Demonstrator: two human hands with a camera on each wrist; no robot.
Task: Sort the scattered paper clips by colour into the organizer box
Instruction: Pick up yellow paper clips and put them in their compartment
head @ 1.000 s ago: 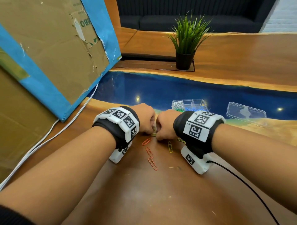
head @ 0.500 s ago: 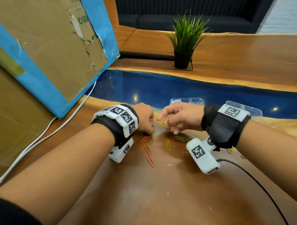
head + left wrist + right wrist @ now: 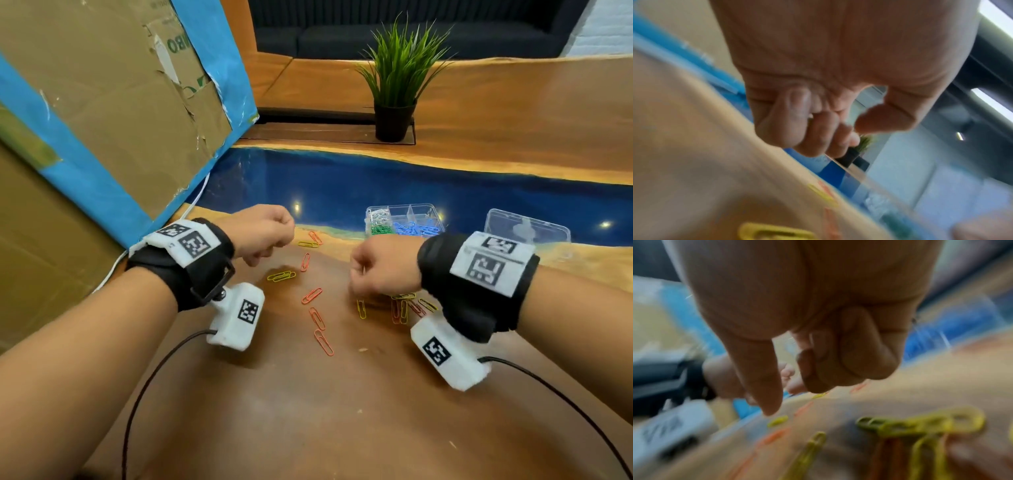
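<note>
Orange paper clips [image 3: 311, 295] and yellow paper clips [image 3: 281, 275] lie scattered on the wooden table between my hands. More of them are bunched under my right wrist [image 3: 404, 308]. The clear organizer box [image 3: 421, 207] stands behind, holding white, green and blue clips in separate compartments. My left hand [image 3: 270, 236] hovers left of the clips with its fingers [image 3: 818, 126] curled tight; a pale yellow sliver shows between them. My right hand [image 3: 370, 274] hangs low over the clip bunch, fingers [image 3: 849, 356] curled, thumb pointing down, with nothing visible in it.
The box's clear lid [image 3: 527, 228] lies to its right. A large cardboard panel with blue tape [image 3: 102, 102] leans at the left. A potted plant [image 3: 394, 102] stands at the back. Black cables [image 3: 565, 404] trail from both wrist cameras across the near table.
The hands, together over the clips a second ago, have parted. The right hand lifted a yellow clip toward the left, then dropped back right over the bunch. The left hand rose leftward.
</note>
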